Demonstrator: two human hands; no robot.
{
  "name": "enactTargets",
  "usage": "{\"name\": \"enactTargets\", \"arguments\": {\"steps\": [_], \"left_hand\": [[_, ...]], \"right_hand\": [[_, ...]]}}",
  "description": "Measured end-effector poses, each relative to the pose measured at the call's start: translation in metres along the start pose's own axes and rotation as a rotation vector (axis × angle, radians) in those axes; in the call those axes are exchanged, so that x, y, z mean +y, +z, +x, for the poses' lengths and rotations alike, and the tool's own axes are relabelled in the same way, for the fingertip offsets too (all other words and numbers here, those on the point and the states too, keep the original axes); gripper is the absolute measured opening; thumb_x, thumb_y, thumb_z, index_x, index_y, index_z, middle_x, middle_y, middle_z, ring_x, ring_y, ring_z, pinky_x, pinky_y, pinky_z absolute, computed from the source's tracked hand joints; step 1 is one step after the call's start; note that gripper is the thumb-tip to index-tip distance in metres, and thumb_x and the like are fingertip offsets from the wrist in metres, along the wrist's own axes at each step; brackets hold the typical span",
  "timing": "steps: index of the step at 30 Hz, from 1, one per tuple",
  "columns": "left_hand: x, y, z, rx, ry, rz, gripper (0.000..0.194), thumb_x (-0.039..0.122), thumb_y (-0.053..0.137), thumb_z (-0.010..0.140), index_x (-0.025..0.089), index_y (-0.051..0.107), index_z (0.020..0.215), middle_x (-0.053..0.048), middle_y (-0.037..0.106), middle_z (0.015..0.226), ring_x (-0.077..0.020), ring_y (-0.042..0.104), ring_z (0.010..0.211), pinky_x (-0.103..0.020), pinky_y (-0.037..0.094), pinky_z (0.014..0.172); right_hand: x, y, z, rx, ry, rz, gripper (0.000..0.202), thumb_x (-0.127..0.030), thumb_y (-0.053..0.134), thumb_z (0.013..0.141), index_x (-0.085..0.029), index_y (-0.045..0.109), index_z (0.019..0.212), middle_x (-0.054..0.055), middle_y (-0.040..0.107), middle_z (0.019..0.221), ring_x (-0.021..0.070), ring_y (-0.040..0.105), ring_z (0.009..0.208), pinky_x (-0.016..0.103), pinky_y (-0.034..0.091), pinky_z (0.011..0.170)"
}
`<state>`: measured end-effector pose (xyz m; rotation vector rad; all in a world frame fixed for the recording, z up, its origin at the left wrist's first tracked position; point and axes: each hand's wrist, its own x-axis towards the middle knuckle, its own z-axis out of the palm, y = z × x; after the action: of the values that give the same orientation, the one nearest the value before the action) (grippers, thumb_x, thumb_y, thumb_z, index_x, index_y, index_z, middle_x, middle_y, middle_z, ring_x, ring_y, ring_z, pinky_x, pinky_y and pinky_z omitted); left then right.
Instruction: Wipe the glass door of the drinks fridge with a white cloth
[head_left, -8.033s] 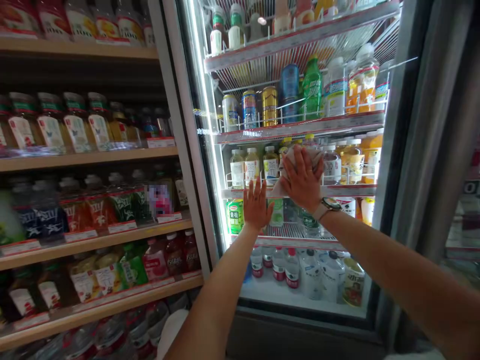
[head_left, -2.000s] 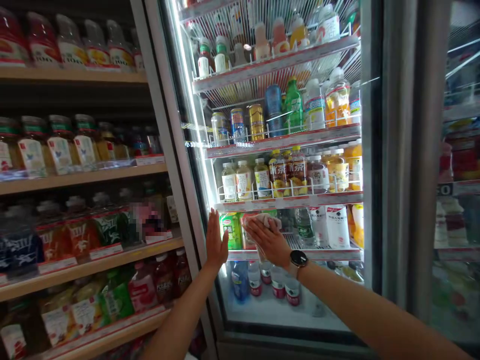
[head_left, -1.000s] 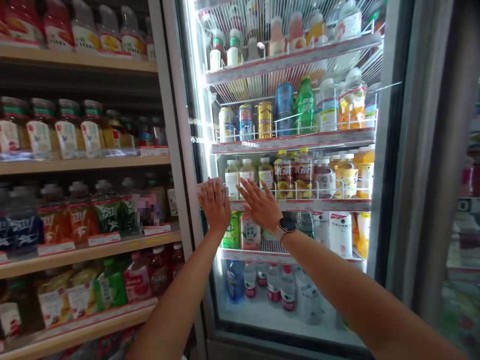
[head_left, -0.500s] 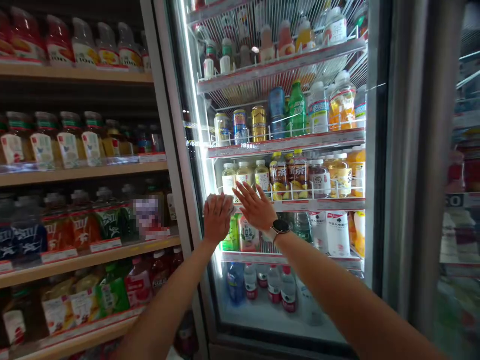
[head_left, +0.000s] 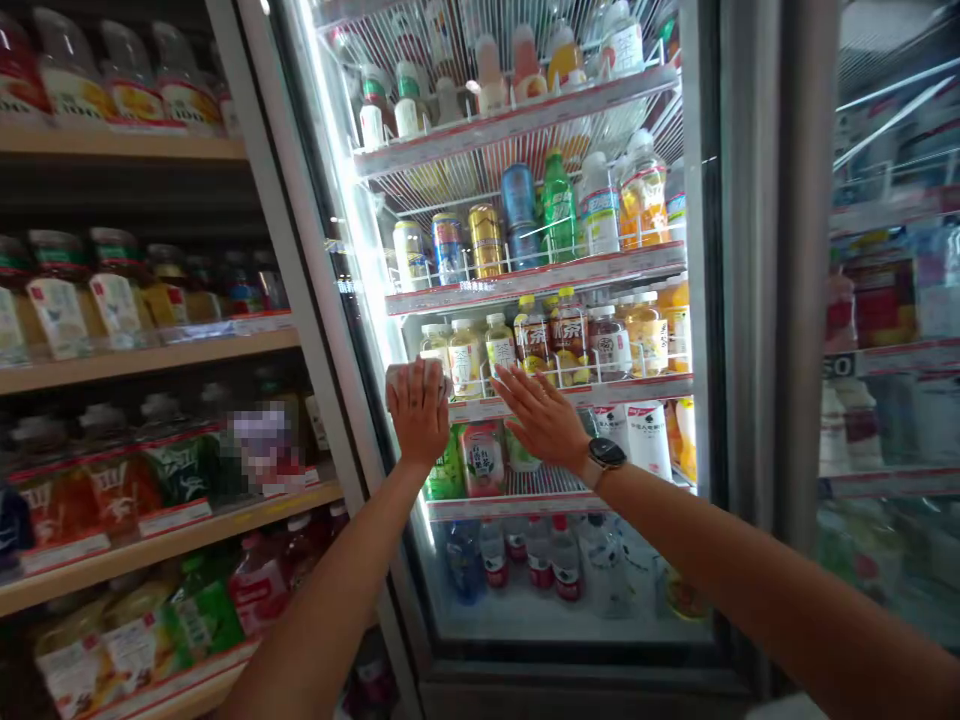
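My left hand (head_left: 418, 412) presses a folded, pale cloth (head_left: 392, 380) against the glass door (head_left: 540, 635) of a lit drinks fridge, near the left side of the pane. Its fingers lie over the cloth, which shows at their edges. My right hand (head_left: 546, 420) is flat on or just before the glass, fingers stretched out and holding nothing. A dark-faced watch (head_left: 606, 453) is on the right wrist. Behind the hands, inside the fridge, bottles of tea (head_left: 570, 335) stand on a wire shelf, with a pink-labelled drink (head_left: 481, 458) one shelf lower.
On the left, open wooden shelves (head_left: 150, 360) carry rows of bottled drinks. The fridge's metal frame (head_left: 750, 300) runs down the right of the door, with another glass-fronted section (head_left: 892, 350) beyond it. Cans (head_left: 486, 240) and bottles fill the higher fridge shelves.
The view has shifted right. Against the shelves behind, my right hand has moved right, away from my left hand. The left hand with the cloth stays near the pane's left side.
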<state>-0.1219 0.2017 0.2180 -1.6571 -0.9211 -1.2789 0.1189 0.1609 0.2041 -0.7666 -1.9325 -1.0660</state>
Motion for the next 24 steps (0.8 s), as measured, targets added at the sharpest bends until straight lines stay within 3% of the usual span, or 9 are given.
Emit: {"name": "enactTargets", "arguments": {"steps": [3, 7, 9, 11, 14, 16, 20, 22, 24], "left_hand": [[0.010, 0.006, -0.050, -0.042, -0.007, -0.002, 0.054, 0.032, 0.044, 0.095, 0.021, 0.040, 0.148, -0.012, 0.035, 0.156, -0.0273, 0.010, 0.151, -0.056, 0.007, 0.122], [0.027, 0.014, -0.117, -0.075, 0.003, -0.014, 0.056, 0.030, 0.048, 0.094, 0.024, 0.039, 0.149, -0.012, 0.038, 0.154, -0.0264, 0.011, 0.151, -0.056, 0.008, 0.122], [0.031, 0.016, -0.139, -0.080, 0.016, -0.018, 0.056, 0.029, 0.047, 0.094, 0.025, 0.039, 0.149, -0.012, 0.042, 0.152, -0.0262, 0.013, 0.150, -0.056, 0.009, 0.121], [0.033, 0.018, -0.143, -0.094, 0.011, -0.023, 0.054, 0.029, 0.046, 0.094, 0.025, 0.040, 0.148, -0.012, 0.044, 0.151, -0.0274, 0.017, 0.150, -0.057, 0.010, 0.121], [0.038, 0.019, -0.099, -0.118, 0.053, -0.056, 0.052, 0.031, 0.045, 0.094, 0.027, 0.044, 0.146, -0.011, 0.045, 0.150, -0.0284, 0.019, 0.149, -0.057, 0.010, 0.121], [0.049, 0.020, -0.044, -0.120, 0.104, -0.092, 0.051, 0.031, 0.043, 0.095, 0.028, 0.044, 0.146, -0.008, 0.044, 0.151, -0.0271, 0.019, 0.149, -0.055, 0.008, 0.122], [0.085, 0.023, 0.062, -0.034, 0.074, -0.144, 0.053, 0.032, 0.042, 0.096, 0.027, 0.039, 0.149, -0.005, 0.034, 0.157, -0.0258, 0.014, 0.151, -0.053, 0.001, 0.122], [0.104, 0.027, 0.084, 0.009, 0.021, -0.163, 0.056, 0.033, 0.043, 0.096, 0.026, 0.035, 0.151, -0.005, 0.031, 0.159, -0.0264, 0.010, 0.151, -0.055, -0.003, 0.122], [0.117, 0.032, 0.078, 0.015, -0.007, -0.190, 0.057, 0.033, 0.044, 0.095, 0.026, 0.033, 0.151, -0.004, 0.030, 0.159, -0.0267, 0.009, 0.151, -0.056, -0.005, 0.121]], "right_hand": [[0.027, -0.017, -0.035, 0.013, 0.093, -0.039, 0.071, -0.030, 0.038, 0.100, -0.021, -0.002, 0.157, 0.006, 0.014, 0.163, 0.0227, 0.015, 0.150, 0.049, 0.012, 0.123], [0.047, -0.018, -0.062, 0.010, 0.196, -0.092, 0.071, -0.031, 0.039, 0.100, -0.025, -0.004, 0.157, 0.005, 0.011, 0.163, 0.0248, 0.015, 0.150, 0.053, 0.010, 0.122], [0.048, -0.014, -0.065, 0.007, 0.200, -0.110, 0.072, -0.031, 0.039, 0.100, -0.024, -0.004, 0.157, 0.006, 0.012, 0.163, 0.0250, 0.015, 0.150, 0.053, 0.010, 0.122], [0.047, -0.011, -0.065, 0.009, 0.206, -0.121, 0.072, -0.032, 0.039, 0.099, -0.022, -0.003, 0.157, 0.008, 0.013, 0.163, 0.0253, 0.015, 0.150, 0.053, 0.011, 0.121], [0.046, -0.010, -0.062, 0.013, 0.203, -0.136, 0.071, -0.033, 0.039, 0.099, -0.020, 0.000, 0.157, 0.009, 0.017, 0.162, 0.0259, 0.016, 0.150, 0.053, 0.013, 0.121], [0.047, -0.011, -0.062, 0.015, 0.196, -0.149, 0.070, -0.033, 0.039, 0.100, -0.018, 0.003, 0.157, 0.010, 0.020, 0.162, 0.0258, 0.016, 0.150, 0.052, 0.014, 0.120], [0.048, -0.013, -0.062, 0.016, 0.189, -0.166, 0.065, -0.033, 0.037, 0.100, -0.016, 0.010, 0.157, 0.010, 0.022, 0.161, 0.0245, 0.014, 0.150, 0.051, 0.013, 0.121], [0.048, -0.014, -0.062, 0.006, 0.187, -0.165, 0.064, -0.032, 0.036, 0.100, -0.015, 0.012, 0.157, 0.010, 0.022, 0.161, 0.0239, 0.013, 0.151, 0.050, 0.012, 0.121], [0.048, -0.014, -0.062, -0.008, 0.192, -0.158, 0.063, -0.032, 0.036, 0.100, -0.015, 0.013, 0.157, 0.010, 0.022, 0.161, 0.0240, 0.012, 0.151, 0.050, 0.011, 0.122]]}}
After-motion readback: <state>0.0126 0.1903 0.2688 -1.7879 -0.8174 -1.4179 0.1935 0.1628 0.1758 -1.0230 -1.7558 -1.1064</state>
